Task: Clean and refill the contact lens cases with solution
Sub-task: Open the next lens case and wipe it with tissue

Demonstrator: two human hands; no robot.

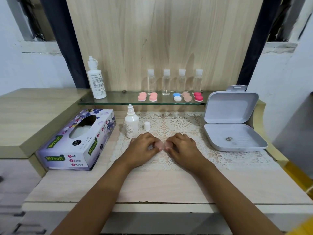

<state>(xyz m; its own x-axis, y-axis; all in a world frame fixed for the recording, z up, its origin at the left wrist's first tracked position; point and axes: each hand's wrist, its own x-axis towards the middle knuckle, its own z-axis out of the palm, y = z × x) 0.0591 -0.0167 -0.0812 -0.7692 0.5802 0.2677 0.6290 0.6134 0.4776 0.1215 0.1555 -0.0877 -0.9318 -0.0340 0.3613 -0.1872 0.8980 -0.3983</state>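
We hold a pale pink contact lens case (161, 144) low over the lace mat (186, 126). Our left hand (144, 147) pinches its left cap and our right hand (183, 147) pinches its right cap. The uncapped solution bottle (131, 123) stands just behind the left hand, with its white cap (147, 126) beside it.

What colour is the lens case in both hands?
Pale pink translucent lens case, clearest in head view.

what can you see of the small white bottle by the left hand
The small white bottle looks like opaque plastic, with printed text and a ribbed dropper tip, uncapped. It stands upright on the left edge of the lace mat, a white cap beside it, just behind the left hand; contact unclear.
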